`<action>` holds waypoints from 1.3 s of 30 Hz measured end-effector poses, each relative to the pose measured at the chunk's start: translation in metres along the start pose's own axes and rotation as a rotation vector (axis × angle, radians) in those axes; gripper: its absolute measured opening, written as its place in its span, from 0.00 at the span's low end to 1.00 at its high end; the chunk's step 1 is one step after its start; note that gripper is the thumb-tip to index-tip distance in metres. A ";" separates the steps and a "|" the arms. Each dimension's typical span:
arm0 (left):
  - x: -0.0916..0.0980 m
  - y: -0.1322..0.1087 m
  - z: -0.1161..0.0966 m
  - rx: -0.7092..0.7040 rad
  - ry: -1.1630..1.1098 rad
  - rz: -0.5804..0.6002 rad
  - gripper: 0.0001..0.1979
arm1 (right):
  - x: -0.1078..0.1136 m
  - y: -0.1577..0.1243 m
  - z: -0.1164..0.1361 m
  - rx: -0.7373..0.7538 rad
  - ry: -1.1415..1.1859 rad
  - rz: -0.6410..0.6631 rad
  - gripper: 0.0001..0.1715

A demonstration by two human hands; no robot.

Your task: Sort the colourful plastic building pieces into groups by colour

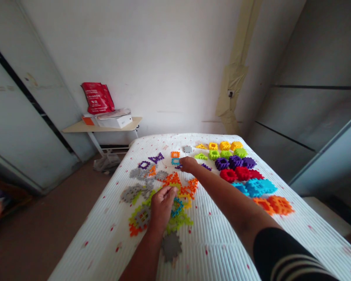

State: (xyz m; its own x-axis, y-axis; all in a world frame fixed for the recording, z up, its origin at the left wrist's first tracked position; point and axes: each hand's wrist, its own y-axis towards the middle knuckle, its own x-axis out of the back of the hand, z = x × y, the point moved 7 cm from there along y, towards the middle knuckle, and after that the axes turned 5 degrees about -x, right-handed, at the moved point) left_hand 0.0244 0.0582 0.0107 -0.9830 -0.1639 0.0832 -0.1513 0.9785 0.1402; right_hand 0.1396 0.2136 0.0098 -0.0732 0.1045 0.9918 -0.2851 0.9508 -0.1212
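Observation:
My left hand (163, 203) is over the near pile of interlocking plastic building pieces, its thumb and fingers pinched together. A yellow-green piece (175, 186) shows right at its fingertips; whether it is gripped is not clear. Farther out, my right hand (188, 164) reaches down with its fingers closed at a purple building piece (178, 167), mostly hidden by the hand. Just beyond lie a blue square frame (175, 161) and an orange window square (175, 154). Under and around my left hand are grey pieces (131, 193), orange pieces (172, 178) and lime-green pieces (179, 221).
Along the right side stand stacks by colour: yellow (225, 145), lime (226, 155), purple (235, 161), red (242, 173), blue (257, 187) and orange (280, 205). Purple pieces (156, 158) lie at left. A side table (73, 127) holds a red bag (98, 97).

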 end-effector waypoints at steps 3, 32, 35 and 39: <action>0.001 0.000 -0.001 -0.011 0.009 -0.006 0.15 | 0.006 0.001 -0.002 0.019 0.020 -0.026 0.17; -0.003 0.000 0.000 -0.002 0.011 0.017 0.15 | 0.011 -0.041 -0.097 -0.021 -0.067 -0.033 0.22; -0.003 -0.001 -0.001 0.005 0.003 0.015 0.15 | 0.011 -0.042 -0.096 -0.021 -0.087 -0.026 0.23; -0.002 -0.001 -0.001 0.006 -0.005 0.019 0.14 | 0.010 -0.042 -0.096 -0.014 -0.103 -0.031 0.23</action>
State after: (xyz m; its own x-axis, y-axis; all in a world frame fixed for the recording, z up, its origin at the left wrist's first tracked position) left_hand 0.0271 0.0576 0.0116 -0.9862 -0.1449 0.0805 -0.1335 0.9821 0.1328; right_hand 0.2423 0.2026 0.0288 -0.1625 0.0452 0.9857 -0.2751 0.9573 -0.0892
